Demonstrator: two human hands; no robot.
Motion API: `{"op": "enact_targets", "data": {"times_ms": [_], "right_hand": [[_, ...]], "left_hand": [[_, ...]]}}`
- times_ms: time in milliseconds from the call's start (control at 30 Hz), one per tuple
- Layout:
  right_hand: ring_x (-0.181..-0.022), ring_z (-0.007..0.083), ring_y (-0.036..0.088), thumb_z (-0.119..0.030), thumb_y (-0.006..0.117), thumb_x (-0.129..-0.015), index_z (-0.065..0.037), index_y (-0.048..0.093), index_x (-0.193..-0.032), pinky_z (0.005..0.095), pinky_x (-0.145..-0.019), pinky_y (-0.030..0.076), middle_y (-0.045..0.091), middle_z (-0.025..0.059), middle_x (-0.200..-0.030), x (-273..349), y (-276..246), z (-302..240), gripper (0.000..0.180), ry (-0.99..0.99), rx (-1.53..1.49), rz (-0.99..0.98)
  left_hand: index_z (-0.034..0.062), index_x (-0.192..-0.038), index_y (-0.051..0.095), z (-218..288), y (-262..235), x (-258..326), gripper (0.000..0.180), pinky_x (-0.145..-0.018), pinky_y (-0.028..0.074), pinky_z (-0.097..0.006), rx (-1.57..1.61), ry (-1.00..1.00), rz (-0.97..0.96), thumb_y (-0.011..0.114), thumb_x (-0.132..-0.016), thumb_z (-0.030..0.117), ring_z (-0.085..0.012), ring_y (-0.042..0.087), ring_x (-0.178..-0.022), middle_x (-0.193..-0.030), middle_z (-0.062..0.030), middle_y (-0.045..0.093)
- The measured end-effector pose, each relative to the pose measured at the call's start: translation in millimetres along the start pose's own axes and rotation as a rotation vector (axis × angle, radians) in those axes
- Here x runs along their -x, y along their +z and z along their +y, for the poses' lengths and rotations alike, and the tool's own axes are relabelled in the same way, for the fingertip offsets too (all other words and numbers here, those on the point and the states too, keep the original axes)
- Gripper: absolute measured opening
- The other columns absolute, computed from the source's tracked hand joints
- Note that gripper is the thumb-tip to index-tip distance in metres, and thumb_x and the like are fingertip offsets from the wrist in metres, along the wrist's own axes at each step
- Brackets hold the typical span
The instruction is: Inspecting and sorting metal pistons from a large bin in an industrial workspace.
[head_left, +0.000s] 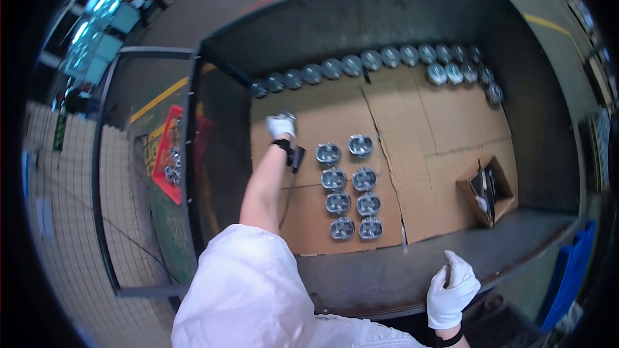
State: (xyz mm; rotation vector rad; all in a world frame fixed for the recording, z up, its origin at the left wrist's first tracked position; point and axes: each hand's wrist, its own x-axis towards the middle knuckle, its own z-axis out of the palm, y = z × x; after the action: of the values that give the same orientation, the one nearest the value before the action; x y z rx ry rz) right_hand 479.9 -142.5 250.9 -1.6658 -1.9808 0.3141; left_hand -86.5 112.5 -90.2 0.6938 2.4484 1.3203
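Observation:
My left hand [280, 127], in a white glove, reaches to the left part of a metal bin. Its fingers are closed on a round metal piston [289, 116], mostly covered by the glove. Below that wrist, a small black device [298, 159] with a thin cord lies against the cardboard. My right hand [454, 290], also gloved, hovers over the bin's near edge, fingers loosely bent and apart, holding nothing. Between the hands, several metal pistons [333, 179] lie in two columns, their hollow undersides up. Another row of pistons [351, 66] lines the back wall.
Cardboard sheets [412, 200] cover the bottom of the high-walled bin [361, 9]. An open cardboard box [487, 192] with dark flat items stands at the right. Outside, left, sits a red crate [169, 154] of metal parts; a blue panel [564, 277] is at right.

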Motion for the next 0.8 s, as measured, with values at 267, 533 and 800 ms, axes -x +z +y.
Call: {"op": "enact_targets", "data": {"times_ms": [267,533,800], "right_hand": [[-0.081,0.0318,0.067,-0.004,0.063,-0.081,-0.004,0.068,-0.101,0.0433,-0.072,0.053,0.071,0.0132,-0.089,18.2,-0.6,9.0,0.021,0.003,0.111,0.037],[-0.096,0.0300,0.068,-0.009,0.068,-0.083,-0.004,0.067,-0.109,0.0398,-0.083,0.054,0.070,0.0145,-0.105,34.5,3.3,38.3,0.027,-0.103,-0.209,0.168],[-0.118,0.0231,0.059,-0.019,0.055,-0.103,-0.005,0.040,-0.147,0.0368,-0.099,0.050,0.056,0.0115,-0.135,106.3,-64.7,-2.6,0.049,0.366,-1.596,-0.087]], "left_hand": [[-0.0004,-0.113,0.050,188.5,-94.7,196.5,0.052,-0.078,0.057,-0.034,0.365,-0.009,-0.532,0.082,-0.073,0.010,-0.0204,0.064,-0.093,-0.105,-0.0142,0.063],[-0.0025,-0.120,0.053,317.3,-254.3,392.9,0.043,-0.079,0.058,-0.031,0.365,0.068,-0.924,0.071,-0.084,0.011,-0.0181,0.067,-0.092,-0.106,-0.0130,0.064],[0.0040,-0.118,0.054,289.0,-282.0,535.4,0.040,-0.087,0.049,-0.028,0.621,0.136,-1.280,0.074,-0.085,0.011,-0.0103,0.057,-0.099,-0.105,-0.0019,0.060]]}}
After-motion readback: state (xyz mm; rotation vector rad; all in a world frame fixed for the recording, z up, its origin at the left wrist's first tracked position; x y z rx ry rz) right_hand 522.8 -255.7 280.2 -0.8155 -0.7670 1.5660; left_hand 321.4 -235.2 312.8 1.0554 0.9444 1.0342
